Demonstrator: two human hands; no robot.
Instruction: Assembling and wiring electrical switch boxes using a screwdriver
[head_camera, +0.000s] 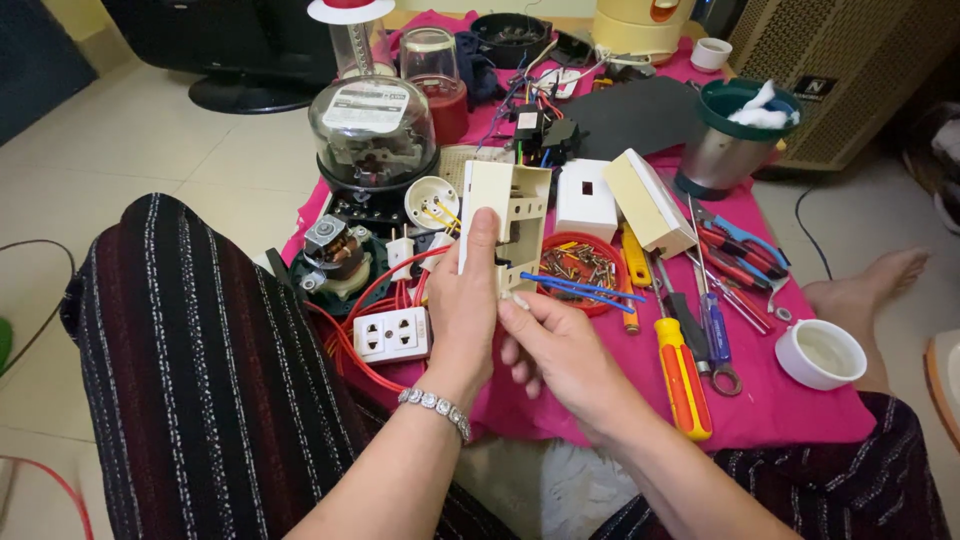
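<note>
Left hand (462, 300) grips the opened cream plastic housing (505, 220) upright; right hand (560, 350) fingers pinch its lower edge. Its cover (650, 200), screws (580, 265) and screwdriver (683, 375) lie loose on the pink cloth (790, 410).

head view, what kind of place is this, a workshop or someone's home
Most likely a home floor used as a small electrical repair spot. The person sits on pale tiles with a pink cloth spread out, covered in screwdrivers, a bare motor and sockets, while the left hand holds a cream plastic housing.
</note>
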